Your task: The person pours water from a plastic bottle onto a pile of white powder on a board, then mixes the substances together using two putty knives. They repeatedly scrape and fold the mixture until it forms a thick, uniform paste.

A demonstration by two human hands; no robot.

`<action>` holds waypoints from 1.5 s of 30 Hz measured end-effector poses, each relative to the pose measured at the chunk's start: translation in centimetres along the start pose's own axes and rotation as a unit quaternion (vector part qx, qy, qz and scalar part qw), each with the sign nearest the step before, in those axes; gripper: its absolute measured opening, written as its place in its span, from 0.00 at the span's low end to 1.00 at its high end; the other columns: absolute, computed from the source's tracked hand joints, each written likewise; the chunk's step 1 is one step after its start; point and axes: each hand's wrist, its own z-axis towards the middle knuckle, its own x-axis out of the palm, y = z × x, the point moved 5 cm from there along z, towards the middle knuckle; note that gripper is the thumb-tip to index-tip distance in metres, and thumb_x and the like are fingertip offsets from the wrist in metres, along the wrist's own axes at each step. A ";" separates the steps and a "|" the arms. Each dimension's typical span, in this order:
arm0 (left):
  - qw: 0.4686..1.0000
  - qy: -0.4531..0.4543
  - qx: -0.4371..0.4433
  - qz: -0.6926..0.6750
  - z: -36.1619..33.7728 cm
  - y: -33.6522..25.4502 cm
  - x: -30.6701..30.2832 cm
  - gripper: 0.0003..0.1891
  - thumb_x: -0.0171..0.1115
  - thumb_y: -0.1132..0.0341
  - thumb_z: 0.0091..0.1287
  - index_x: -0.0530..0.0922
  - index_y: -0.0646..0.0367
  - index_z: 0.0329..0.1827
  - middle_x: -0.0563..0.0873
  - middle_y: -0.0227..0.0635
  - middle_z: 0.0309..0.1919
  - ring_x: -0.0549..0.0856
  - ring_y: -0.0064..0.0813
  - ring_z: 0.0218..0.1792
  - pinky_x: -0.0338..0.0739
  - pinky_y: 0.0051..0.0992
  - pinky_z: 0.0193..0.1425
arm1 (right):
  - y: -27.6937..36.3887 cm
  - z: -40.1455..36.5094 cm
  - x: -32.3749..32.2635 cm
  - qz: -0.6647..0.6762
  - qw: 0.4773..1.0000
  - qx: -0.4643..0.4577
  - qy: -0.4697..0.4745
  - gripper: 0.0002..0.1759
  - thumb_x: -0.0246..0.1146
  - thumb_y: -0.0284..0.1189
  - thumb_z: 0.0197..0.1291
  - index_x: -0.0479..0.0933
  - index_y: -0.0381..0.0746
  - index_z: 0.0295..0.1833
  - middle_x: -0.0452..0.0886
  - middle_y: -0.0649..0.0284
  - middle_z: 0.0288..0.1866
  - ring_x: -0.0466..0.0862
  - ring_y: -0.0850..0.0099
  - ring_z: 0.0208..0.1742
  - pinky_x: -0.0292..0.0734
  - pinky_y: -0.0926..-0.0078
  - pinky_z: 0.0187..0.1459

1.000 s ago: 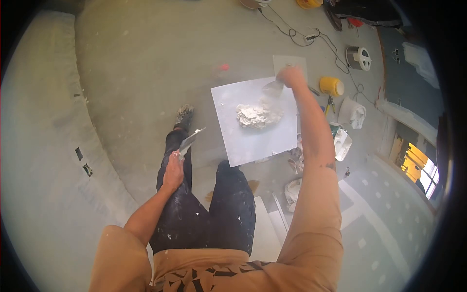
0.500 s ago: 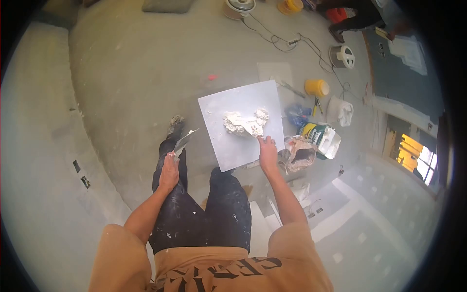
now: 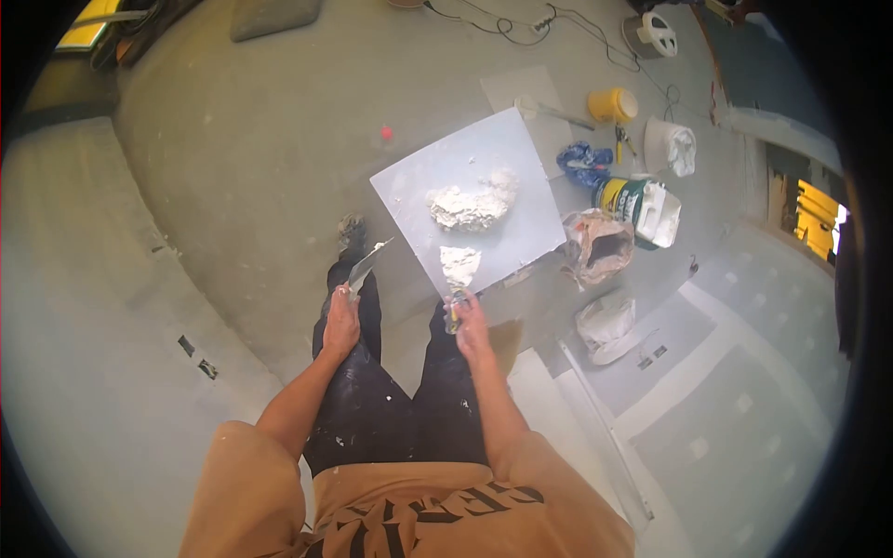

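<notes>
My left hand (image 3: 341, 321) is closed around a wide metal putty knife (image 3: 365, 268), its blade pointing up and away with white compound along the tip. In my right hand (image 3: 473, 327) is the handle of a second putty knife (image 3: 454, 310); a thick load of white compound (image 3: 459, 264) covers its blade. That blade is over the near edge of a white square board (image 3: 419, 174). A lumpy pile of wet white compound (image 3: 468, 206) sits in the middle of the board, just beyond the loaded blade.
Right of the board are a crumpled paper bag (image 3: 597, 249), a green-and-yellow tub (image 3: 642, 212), blue plastic (image 3: 584, 163) and a yellow bucket (image 3: 612, 105). A cord (image 3: 507, 28) crosses the floor. Walls rise at left (image 3: 84, 279) and right (image 3: 744, 372).
My right hand has drawn back from the pile toward me, bringing compound on the putty knife. My left hand stays closed on its knife. The view has shifted and turned.
</notes>
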 end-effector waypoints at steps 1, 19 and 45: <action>1.000 0.010 0.004 0.006 0.2 -0.2 -0.1 0.20 0.56 0.72 0.79 0.69 0.73 0.69 0.77 0.60 0.59 0.78 0.61 0.63 0.75 0.48 0.66 | -2.4 0.0 -0.2 0.002 1.000 -0.010 -0.013 0.32 0.63 0.19 0.71 0.65 0.38 0.78 0.84 0.55 0.59 0.86 0.68 0.53 0.83 0.70 0.55; 0.992 -0.014 0.109 0.058 5.3 0.9 -3.6 0.17 0.60 0.78 0.76 0.68 0.75 0.63 0.78 0.65 0.56 0.80 0.65 0.57 0.77 0.49 0.61 | -8.0 11.0 12.3 -0.127 0.978 -0.151 -0.065 0.30 0.62 0.19 0.72 0.70 0.34 0.79 0.86 0.56 0.61 0.85 0.70 0.60 0.77 0.72 0.65; 0.970 0.180 0.138 0.092 4.1 1.3 -3.9 0.20 0.54 0.70 0.81 0.67 0.81 0.66 0.74 0.73 0.63 0.74 0.69 0.66 0.70 0.48 0.73 | -5.9 10.8 7.3 0.112 0.975 -0.132 -0.142 0.26 0.64 0.20 0.71 0.73 0.29 0.73 0.86 0.57 0.57 0.87 0.71 0.50 0.82 0.75 0.54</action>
